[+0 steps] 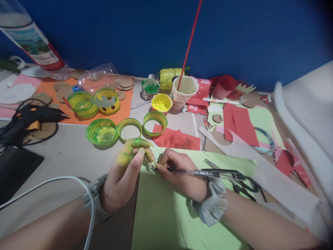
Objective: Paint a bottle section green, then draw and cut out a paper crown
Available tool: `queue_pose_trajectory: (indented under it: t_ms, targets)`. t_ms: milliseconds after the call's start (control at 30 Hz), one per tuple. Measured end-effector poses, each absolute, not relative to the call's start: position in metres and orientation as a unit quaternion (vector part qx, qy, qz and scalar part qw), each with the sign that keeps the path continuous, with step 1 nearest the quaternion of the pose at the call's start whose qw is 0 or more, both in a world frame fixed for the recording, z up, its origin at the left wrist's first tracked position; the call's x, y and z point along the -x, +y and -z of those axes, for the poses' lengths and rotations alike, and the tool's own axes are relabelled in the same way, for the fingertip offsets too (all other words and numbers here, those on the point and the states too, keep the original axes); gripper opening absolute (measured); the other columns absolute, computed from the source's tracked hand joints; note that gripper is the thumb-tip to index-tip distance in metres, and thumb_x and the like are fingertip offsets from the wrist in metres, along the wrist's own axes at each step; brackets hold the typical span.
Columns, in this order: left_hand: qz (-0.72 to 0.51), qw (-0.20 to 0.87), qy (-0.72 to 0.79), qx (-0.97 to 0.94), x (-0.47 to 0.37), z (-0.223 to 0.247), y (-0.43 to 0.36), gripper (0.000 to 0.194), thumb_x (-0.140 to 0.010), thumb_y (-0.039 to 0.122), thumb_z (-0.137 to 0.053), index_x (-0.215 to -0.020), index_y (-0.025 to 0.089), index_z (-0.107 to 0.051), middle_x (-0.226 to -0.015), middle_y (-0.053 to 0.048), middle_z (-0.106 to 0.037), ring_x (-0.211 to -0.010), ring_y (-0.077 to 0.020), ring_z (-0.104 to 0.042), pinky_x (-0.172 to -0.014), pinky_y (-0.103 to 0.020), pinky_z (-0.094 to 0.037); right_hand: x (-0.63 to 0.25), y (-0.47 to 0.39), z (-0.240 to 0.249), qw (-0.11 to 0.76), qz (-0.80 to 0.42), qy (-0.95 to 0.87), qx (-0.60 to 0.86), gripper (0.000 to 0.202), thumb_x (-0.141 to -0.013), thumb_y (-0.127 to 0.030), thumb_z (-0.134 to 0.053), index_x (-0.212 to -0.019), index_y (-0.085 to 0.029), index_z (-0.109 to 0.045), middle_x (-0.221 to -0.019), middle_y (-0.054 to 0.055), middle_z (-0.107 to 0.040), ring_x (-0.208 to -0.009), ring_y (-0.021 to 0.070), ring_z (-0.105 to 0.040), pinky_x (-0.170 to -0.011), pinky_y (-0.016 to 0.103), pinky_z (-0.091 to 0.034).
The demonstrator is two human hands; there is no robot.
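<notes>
Closest to my camera, one white cable [90, 205] passes over the left wrist, left of the green sheet [156, 215]. Over this sheet, my right grip [186, 184] is closed around a black pen [199, 172], its tip pointing left. Near the sheet's upper-left corner, the tip meets or nearly meets a small pale piece [151, 167]. My left grip [125, 173], paint-smeared, curls beside it; I am not able to say whether it pinches the piece. I judge the step to be marking this piece; the next stroke would call for steady support and light pressure. Scissors [241, 190], on the sheet's right side, are partly hidden by pen and wrist. Beyond the sheet's far edge stands a green-yellow ring [156, 115]. Both forearms are cut off.
</notes>
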State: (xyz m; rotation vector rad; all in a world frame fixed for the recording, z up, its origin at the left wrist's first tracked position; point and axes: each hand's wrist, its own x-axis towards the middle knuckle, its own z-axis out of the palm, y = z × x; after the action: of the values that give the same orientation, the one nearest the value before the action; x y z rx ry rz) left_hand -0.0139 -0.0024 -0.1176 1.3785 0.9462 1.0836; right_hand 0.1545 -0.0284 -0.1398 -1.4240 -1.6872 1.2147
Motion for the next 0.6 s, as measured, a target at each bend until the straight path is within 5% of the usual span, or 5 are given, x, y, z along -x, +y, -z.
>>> queue_pose_trajectory:
  t_ms: [600]
  targets:
    - [-0.455,0.528,0.399,-0.596,0.0161,0.1260,-0.0014,0.025,-0.096,0.024,-0.038,-0.080,0.020,-0.057,-0.080,-0.004,-0.054,-0.079,-0.0181,-0.051,-0.082,-0.031,-0.042,-0.1562,-0.0292,0.1426,0.309,-0.466,-0.644,0.523,0.019,-0.087,-0.025,-0.055,-0.072,-0.020,-0.044,-0.069,-0.001,-0.056,-0.058,0.0104,-0.045,-0.051,0.023,-0.033]
